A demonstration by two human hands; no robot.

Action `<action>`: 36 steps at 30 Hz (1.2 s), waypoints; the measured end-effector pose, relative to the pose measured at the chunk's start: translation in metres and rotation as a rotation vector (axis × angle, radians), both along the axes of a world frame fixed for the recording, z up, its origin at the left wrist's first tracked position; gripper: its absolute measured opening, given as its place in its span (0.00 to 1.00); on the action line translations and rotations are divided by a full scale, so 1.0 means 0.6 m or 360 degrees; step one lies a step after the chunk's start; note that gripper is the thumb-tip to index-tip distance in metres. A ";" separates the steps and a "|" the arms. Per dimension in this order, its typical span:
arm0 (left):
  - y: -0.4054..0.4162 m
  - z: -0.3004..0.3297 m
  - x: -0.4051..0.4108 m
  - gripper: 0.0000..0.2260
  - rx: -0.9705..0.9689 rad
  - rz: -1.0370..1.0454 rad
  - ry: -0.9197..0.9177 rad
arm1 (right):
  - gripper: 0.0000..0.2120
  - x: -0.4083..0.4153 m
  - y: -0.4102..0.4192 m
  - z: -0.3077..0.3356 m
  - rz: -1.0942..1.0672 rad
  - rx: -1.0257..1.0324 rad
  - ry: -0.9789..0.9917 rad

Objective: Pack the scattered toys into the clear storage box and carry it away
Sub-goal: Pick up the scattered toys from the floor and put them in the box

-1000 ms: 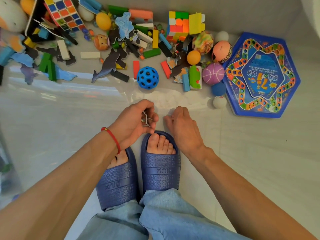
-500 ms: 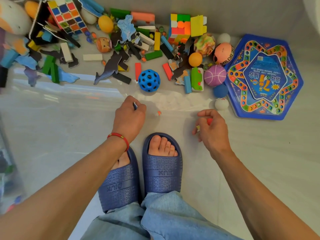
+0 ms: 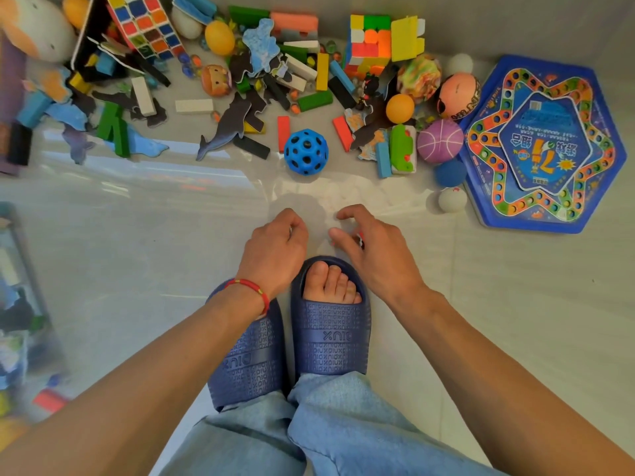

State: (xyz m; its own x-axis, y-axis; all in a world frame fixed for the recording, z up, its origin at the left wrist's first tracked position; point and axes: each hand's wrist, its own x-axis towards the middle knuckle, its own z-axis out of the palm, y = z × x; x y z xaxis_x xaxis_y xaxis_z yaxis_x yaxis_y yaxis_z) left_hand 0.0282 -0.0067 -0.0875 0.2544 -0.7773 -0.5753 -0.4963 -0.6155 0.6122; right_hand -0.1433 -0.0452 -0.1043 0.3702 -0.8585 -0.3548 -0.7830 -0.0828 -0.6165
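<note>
My left hand (image 3: 275, 249), with a red cord at the wrist, hovers over the floor just in front of my slippers, fingers curled round small toy pieces that are mostly hidden. My right hand (image 3: 372, 250) is close beside it, fingers bent, with a small red piece (image 3: 360, 240) showing in its palm. Scattered toys lie along the far wall: a blue holed ball (image 3: 305, 151), a purple ball (image 3: 439, 140), a cube puzzle (image 3: 371, 44), coloured blocks and dark puzzle animals. The clear storage box (image 3: 20, 304) sits blurred at the left edge with toys inside.
A blue hexagonal game board (image 3: 546, 142) lies flat at the right. A white ball (image 3: 452, 199) and a blue ball (image 3: 450, 172) sit beside it. My two feet in blue slippers (image 3: 330, 334) stand right below the hands. The grey wall runs behind the toys.
My right hand has swung back left, close to my left hand. The left hand has shifted slightly right and stays curled. The view has tilted a little.
</note>
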 end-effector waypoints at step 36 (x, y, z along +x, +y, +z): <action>0.000 0.043 -0.015 0.11 0.0407 0.0755 0.1369 | 0.22 -0.118 -0.050 0.022 -0.1177 0.0056 0.0190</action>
State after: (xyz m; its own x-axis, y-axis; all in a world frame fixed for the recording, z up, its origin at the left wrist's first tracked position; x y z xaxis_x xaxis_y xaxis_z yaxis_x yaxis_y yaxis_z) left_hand 0.0194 -0.0067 -0.0617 -0.0743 -0.5317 -0.8437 0.3805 -0.7972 0.4688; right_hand -0.2139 -0.0752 -0.0911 -0.3420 -0.8559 -0.3880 -0.6883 0.5093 -0.5166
